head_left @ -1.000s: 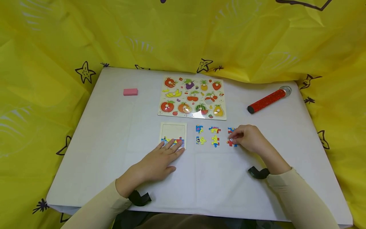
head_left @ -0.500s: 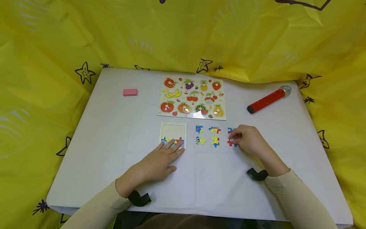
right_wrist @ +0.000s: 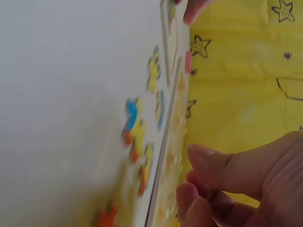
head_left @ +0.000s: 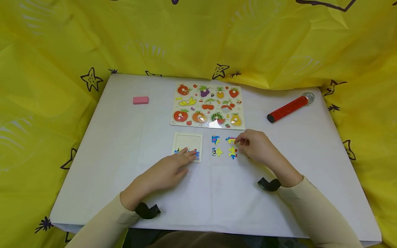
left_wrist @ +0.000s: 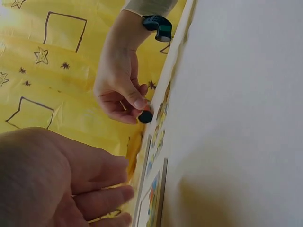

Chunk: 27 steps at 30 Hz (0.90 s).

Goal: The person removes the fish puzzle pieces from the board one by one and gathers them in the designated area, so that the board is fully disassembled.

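In the head view my left hand (head_left: 165, 170) reaches over the lower part of a small square puzzle board (head_left: 188, 140), whose upper part shows bare wood. In the left wrist view its fingers (left_wrist: 111, 196) are extended and loosely bent, gripping nothing. My right hand (head_left: 257, 148) has thumb and fingers curled together at the right end of the upper middle puzzle piece (head_left: 231, 140); whether it pinches a piece is hidden. Colourful pieces lie near it: upper left (head_left: 215, 140), lower left (head_left: 217, 152), lower middle (head_left: 233, 152). A reddish piece (right_wrist: 106, 217) shows low in the right wrist view.
Behind the pieces lies a fruit knob puzzle (head_left: 207, 106). A pink block (head_left: 141, 100) sits at the back left, and a red microphone (head_left: 288, 108) at the back right. Yellow cloth (head_left: 198, 41) hangs around the far side of the white table (head_left: 124, 137).
My right hand has moved left from the rightmost pieces toward the upper middle one and now covers the spot where those lay. My left hand has shifted slightly left, its fingers drawn closer together.
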Available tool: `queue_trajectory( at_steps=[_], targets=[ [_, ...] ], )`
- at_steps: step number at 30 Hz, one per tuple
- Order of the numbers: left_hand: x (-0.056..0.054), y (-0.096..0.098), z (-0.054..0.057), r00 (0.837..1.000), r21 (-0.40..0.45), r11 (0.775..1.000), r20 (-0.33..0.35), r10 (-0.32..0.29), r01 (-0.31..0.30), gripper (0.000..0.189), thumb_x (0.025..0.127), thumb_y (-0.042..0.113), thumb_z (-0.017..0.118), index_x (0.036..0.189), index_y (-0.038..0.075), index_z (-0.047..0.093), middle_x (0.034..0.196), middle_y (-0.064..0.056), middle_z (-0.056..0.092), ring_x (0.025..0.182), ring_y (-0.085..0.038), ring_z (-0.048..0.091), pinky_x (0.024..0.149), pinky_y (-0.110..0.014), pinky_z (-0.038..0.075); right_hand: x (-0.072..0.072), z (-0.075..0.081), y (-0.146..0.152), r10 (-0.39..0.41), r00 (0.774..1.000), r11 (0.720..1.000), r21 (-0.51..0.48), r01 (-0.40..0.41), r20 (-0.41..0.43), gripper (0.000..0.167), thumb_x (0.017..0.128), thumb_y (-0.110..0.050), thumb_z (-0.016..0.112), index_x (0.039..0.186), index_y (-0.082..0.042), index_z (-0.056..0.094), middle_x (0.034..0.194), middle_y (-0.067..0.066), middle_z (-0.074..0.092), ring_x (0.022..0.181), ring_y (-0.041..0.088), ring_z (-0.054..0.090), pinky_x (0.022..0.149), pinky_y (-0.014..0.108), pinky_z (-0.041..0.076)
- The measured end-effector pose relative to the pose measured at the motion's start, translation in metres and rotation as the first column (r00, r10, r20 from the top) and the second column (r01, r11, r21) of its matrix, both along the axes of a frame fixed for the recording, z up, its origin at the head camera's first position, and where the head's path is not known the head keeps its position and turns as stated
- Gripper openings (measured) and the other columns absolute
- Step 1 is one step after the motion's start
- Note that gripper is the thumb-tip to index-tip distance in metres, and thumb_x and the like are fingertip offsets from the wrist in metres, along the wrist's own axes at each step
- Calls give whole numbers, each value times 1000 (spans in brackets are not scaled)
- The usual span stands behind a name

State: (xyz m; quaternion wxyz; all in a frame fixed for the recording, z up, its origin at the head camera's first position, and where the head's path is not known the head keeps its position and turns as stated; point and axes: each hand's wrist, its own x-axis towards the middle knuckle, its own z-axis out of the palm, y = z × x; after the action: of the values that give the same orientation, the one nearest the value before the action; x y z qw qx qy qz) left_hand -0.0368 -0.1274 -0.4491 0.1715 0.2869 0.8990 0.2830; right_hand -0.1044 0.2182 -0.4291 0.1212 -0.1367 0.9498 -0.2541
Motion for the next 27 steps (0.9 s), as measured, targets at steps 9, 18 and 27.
queue_trajectory(
  at_steps=[9, 18, 27],
  targets=[
    [-9, -22, 3, 986, -73, 990, -128, 107, -117, 47, 107, 18, 64, 154, 13, 61, 164, -7, 55, 161, -35, 40, 129, -64, 33, -10, 6, -59, 122, 993, 981, -150, -122, -7, 20, 93, -6, 83, 112, -10, 81, 98, 2, 74, 92, 20, 65, 81, 34, 54],
    [-24, -40, -2, 971, -293, 928, -140, 194, -228, 63, 105, 36, 70, 163, 22, 50, 177, -12, 33, 166, -51, 15, 125, -84, 13, -13, -9, -132, 279, 955, 934, -259, -246, 99, 26, 96, -4, 79, 121, -9, 79, 108, 1, 76, 96, 14, 69, 85, 31, 59],
    [-30, -42, -7, 967, -316, 916, -136, 213, -247, 73, 100, 49, 73, 165, 27, 46, 178, -14, 29, 166, -54, 13, 122, -87, 9, -17, -22, -172, 318, 940, 939, -177, -294, 122, 28, 95, -9, 82, 122, -9, 81, 94, 0, 71, 88, 14, 62, 81, 27, 52]
  ],
)
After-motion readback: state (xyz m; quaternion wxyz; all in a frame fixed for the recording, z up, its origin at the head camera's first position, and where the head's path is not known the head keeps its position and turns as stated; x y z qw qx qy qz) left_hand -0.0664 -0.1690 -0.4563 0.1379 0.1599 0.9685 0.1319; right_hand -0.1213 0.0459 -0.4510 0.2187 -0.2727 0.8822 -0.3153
